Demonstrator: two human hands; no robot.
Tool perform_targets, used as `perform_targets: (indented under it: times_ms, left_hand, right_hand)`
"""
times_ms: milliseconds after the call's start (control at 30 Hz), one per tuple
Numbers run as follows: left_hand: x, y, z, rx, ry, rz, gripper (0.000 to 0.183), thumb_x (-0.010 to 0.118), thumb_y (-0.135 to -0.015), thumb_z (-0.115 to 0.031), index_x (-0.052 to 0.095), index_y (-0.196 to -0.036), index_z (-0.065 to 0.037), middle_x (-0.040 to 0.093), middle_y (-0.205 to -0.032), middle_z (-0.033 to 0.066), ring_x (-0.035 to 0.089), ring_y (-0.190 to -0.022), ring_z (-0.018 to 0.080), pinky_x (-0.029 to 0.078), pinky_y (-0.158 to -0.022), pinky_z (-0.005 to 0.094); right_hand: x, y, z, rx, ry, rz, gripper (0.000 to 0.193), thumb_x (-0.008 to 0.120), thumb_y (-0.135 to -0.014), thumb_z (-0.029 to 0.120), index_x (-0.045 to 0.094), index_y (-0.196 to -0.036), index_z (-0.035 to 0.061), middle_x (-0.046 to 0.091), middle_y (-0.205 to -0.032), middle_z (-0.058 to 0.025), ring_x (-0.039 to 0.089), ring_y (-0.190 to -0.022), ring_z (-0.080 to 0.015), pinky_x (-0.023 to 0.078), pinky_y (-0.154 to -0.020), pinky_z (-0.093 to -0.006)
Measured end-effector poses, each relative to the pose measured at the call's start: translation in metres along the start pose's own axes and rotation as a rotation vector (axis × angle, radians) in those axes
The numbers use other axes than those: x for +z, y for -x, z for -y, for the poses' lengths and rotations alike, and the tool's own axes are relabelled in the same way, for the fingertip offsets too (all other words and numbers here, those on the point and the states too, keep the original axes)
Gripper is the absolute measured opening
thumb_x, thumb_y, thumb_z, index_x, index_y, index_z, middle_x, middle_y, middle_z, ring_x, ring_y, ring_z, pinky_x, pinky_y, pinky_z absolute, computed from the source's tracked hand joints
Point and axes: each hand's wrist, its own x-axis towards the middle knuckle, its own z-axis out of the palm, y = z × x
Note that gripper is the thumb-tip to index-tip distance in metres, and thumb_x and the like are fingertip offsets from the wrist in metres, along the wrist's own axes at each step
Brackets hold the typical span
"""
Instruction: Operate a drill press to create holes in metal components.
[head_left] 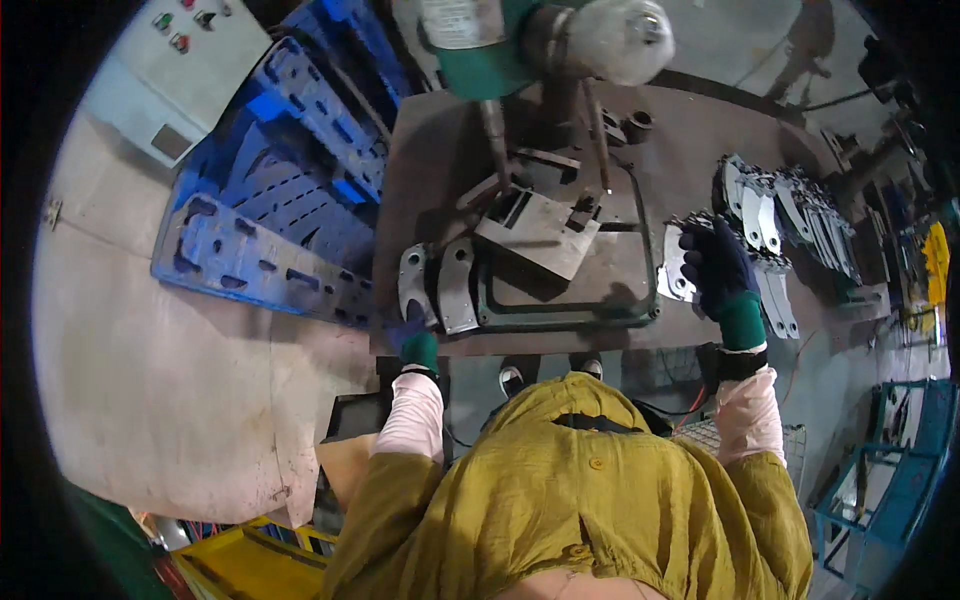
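My left hand (408, 328), in a dark glove with a green cuff, is at the table's near left edge. Its thumb lies over the near end of a curved grey metal plate (413, 278) with a hole in its far end. Beside that plate rests a second curved metal plate (457, 285). My right hand (718, 268), gloved alike, hovers at a group of metal plates (676, 268) on the right, fingers apart. Between my hands stands a machine with a green base (560, 322), bearing a square metal block (545, 238).
More metal plates (825, 235) stand in a row at the far right. The machine's green head (485, 70) hangs over the table (430, 130). Blue plastic pallets (260, 250) lean on the left near a grey control box (170, 80). A blue metal frame (900, 460) stands at lower right.
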Motion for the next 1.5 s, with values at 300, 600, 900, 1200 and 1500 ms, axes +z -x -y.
perform_targets:
  times_ms: [300,600,900,1200,1500]
  left_hand:
    - [-0.006,-0.014,0.022,0.268,-0.246,0.245,0.085,0.056,-0.084,-0.068,0.051,-0.136,-0.001,0.059,-0.131,0.0200,0.062,-0.109,0.0353,0.049,-0.089,0.0432]
    - [-0.026,-0.012,-0.035,0.214,-0.472,-0.094,0.070,0.052,-0.083,-0.065,0.059,-0.128,-0.010,0.060,-0.128,0.0210,0.060,-0.112,0.0384,0.049,-0.091,0.0464]
    - [-0.008,0.020,-0.051,0.486,0.148,0.348,0.037,0.059,-0.093,-0.023,0.060,-0.126,-0.005,0.064,-0.121,0.0141,0.062,-0.109,0.0265,0.047,-0.098,0.0388]
    - [0.006,0.147,-0.160,0.801,0.473,0.757,0.038,0.069,-0.087,-0.013,0.060,-0.124,-0.004,0.066,-0.113,0.0115,0.064,-0.104,0.0212,0.052,-0.089,0.0345]
    - [-0.039,0.173,-0.187,0.454,0.165,1.200,0.044,0.067,-0.090,-0.025,0.058,-0.127,-0.003,0.067,-0.112,0.0148,0.064,-0.101,0.0209,0.051,-0.090,0.0342]
  right_hand:
    - [-0.090,0.023,-0.046,-0.315,1.890,-0.286,0.097,0.077,-0.071,0.047,0.032,-0.147,0.0062,0.051,-0.138,-0.0200,0.052,-0.124,-0.0367,0.041,-0.103,-0.0447]
    - [-0.154,-0.018,-0.083,-0.364,2.191,-0.479,0.047,0.055,-0.087,0.027,0.047,-0.130,0.0103,0.056,-0.124,-0.0127,0.053,-0.118,-0.0298,0.041,-0.100,-0.0464]
    - [-0.125,-0.002,-0.028,-0.428,1.874,-0.517,0.046,0.052,-0.091,0.025,0.044,-0.137,0.0224,0.069,-0.093,-0.0166,0.066,-0.078,-0.0387,0.051,-0.065,-0.0509]
    - [-0.011,0.039,0.032,-0.104,0.709,-0.024,0.033,0.051,-0.096,0.023,0.062,-0.121,0.0042,0.066,-0.098,-0.0143,0.070,-0.066,-0.0221,0.057,-0.056,-0.0291]
    - [0.080,0.005,-0.026,-0.562,1.176,0.401,0.037,0.057,-0.093,0.025,0.060,-0.124,0.0044,0.067,-0.104,-0.0180,0.068,-0.091,-0.0284,0.057,-0.079,-0.0365]
